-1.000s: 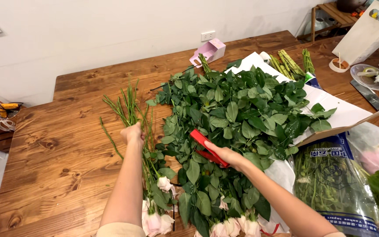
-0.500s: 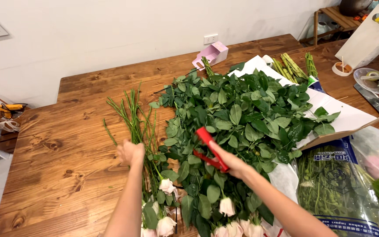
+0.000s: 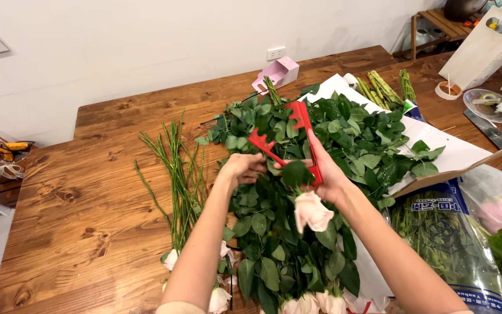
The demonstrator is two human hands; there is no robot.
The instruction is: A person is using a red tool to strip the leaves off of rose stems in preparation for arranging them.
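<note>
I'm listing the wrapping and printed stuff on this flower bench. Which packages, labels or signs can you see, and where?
Flower sleeve: lower right, clear plastic with blue and white print.
Pink box: far table edge by the wall, small, open.
Paper bag: upper right, white, cut-out handle.
White wrapping paper: under the leafy stems, right of centre.

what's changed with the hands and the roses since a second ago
The right hand lifted the red stripper tool and a pale rose off the leafy pile. The left hand left the stripped stems for the rose's stem. Stems and pile stayed.
</note>
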